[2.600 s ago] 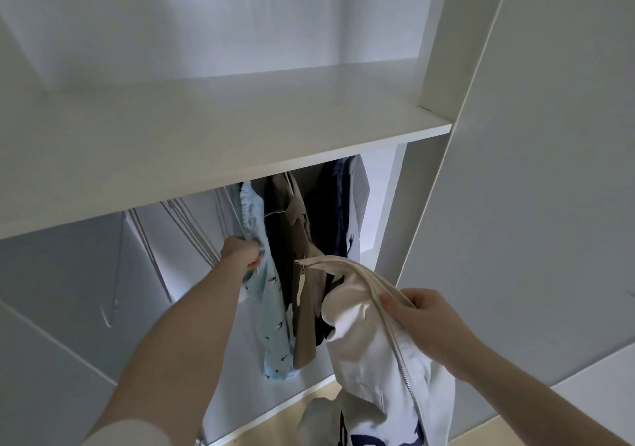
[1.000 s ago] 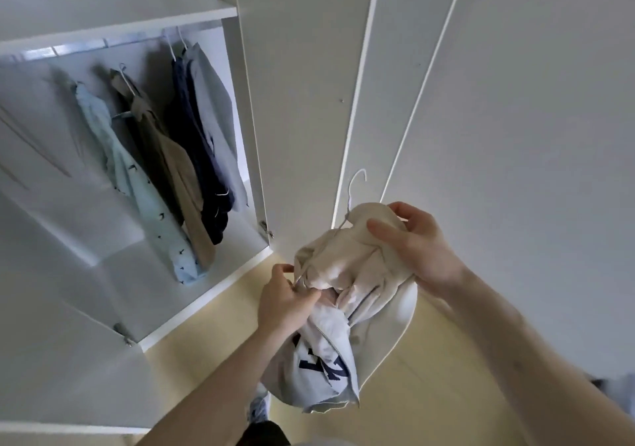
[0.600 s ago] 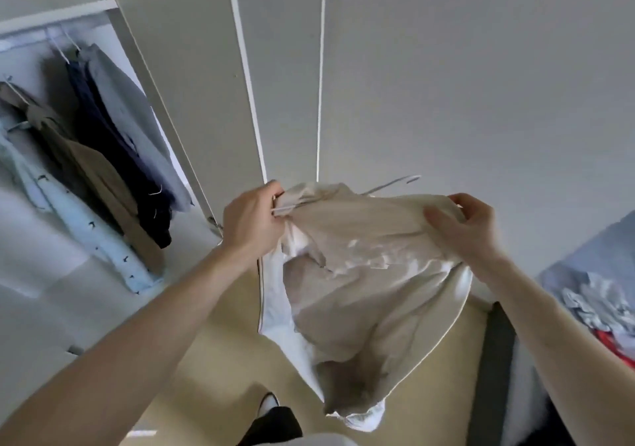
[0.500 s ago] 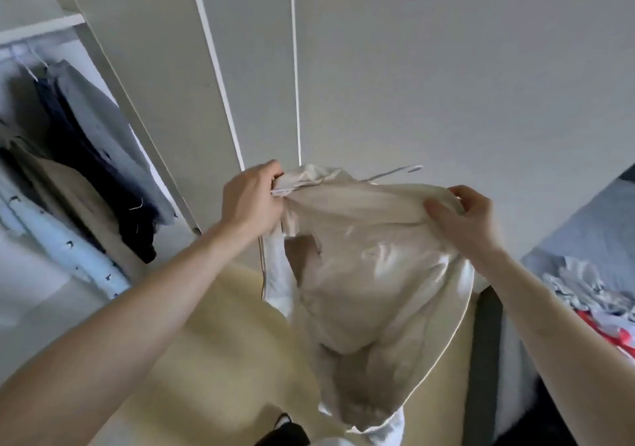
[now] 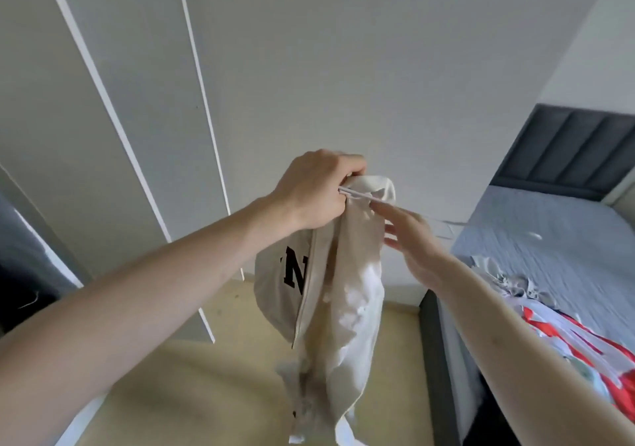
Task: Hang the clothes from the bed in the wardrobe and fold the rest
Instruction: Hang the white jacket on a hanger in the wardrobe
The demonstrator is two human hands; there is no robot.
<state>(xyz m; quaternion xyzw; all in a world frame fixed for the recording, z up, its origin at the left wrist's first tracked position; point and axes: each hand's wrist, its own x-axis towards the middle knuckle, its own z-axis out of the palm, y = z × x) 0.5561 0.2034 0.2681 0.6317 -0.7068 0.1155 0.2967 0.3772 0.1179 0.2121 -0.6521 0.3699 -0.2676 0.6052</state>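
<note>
A cream zip jacket [image 5: 347,274] with dark letters hangs in front of me, bunched and drooping toward the floor. My left hand [image 5: 316,188] grips its top together with a thin white hanger [image 5: 364,197] that pokes out to the right. My right hand [image 5: 409,236] is beside the jacket with fingers extended, fingertips touching the fabric by the hanger. The bed [image 5: 563,239] lies at the right with more clothes [image 5: 584,339] piled on it, some red and white.
White wardrobe doors [image 5: 113,102] fill the left and centre, shut here. A dark hung garment [image 5: 20,267] shows at the far left edge. A dark grey headboard [image 5: 577,153] stands at the right. Pale yellow floor [image 5: 206,387] lies below.
I have turned right, away from the open wardrobe toward the bed. My right hand let go of the jacket's shoulder; the jacket now hangs narrow from my left hand.
</note>
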